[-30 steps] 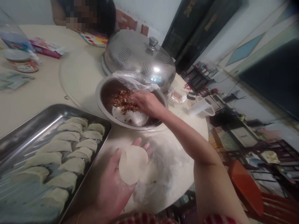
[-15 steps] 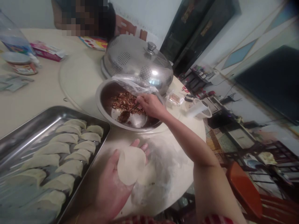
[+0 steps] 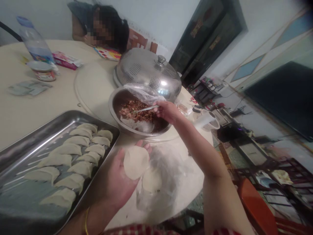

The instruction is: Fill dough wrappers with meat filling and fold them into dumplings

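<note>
On the palm and fingers of my left hand [image 3: 119,181] lies a round dumpling wrapper [image 3: 136,162]. My right hand [image 3: 168,111] grips the handle of a metal spoon [image 3: 148,108] over the steel bowl [image 3: 114,112]. Chopped, reddish-brown filling [image 3: 137,106] lies in that bowl, and the spoon's head is in it, hard to make out. Another wrapper [image 3: 152,180] rests on the floured patch of table beside my left hand. To the left, a steel tray [image 3: 22,140] holds two rows of folded dumplings [image 3: 72,149].
Behind the bowl stands a large perforated steel lid [image 3: 146,70], with a clear plastic bag [image 3: 144,93] between them. A bottle [image 3: 35,42], a jar [image 3: 44,71] and a pink packet [image 3: 66,60] are at far left. A person [image 3: 107,29] leans over the table's far side.
My right hand has raised the spoon handle and shifted slightly right; the spoon's head has moved up into the filling. The wrapper stays on my left hand. The camera view has shifted a little.
</note>
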The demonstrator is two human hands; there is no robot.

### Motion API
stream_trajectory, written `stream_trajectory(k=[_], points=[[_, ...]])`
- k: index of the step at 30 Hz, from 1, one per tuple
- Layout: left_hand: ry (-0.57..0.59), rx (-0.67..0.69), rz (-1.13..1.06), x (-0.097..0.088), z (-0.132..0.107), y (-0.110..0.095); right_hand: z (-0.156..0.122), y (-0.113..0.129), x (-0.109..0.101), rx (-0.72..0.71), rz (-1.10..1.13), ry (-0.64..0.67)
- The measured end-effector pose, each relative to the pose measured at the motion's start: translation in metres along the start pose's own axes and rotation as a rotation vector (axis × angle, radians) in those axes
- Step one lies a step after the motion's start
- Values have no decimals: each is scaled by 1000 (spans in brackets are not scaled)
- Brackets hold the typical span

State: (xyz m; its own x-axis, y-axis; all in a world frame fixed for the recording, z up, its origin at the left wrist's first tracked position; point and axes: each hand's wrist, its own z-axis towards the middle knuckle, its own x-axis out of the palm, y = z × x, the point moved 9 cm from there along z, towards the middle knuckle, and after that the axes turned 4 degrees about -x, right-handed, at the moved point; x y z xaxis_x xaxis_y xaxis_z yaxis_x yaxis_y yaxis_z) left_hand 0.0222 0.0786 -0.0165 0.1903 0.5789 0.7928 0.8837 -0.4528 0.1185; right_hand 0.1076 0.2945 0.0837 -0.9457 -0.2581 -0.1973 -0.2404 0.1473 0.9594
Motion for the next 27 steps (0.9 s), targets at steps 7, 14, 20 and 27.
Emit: stream_trajectory(k=[7,14,20,27], points=[[-54,120,13,10,-5,-12,-78,13,-34,-99,73,-72],[-30,176,17,9,2,-15,-193,55,5,-767,-655,-44],[8,95,48,8,11,-8,-234,62,66,-1174,-1063,117],[72,31,11,8,17,-4,-243,57,83,-1189,-1130,163]])
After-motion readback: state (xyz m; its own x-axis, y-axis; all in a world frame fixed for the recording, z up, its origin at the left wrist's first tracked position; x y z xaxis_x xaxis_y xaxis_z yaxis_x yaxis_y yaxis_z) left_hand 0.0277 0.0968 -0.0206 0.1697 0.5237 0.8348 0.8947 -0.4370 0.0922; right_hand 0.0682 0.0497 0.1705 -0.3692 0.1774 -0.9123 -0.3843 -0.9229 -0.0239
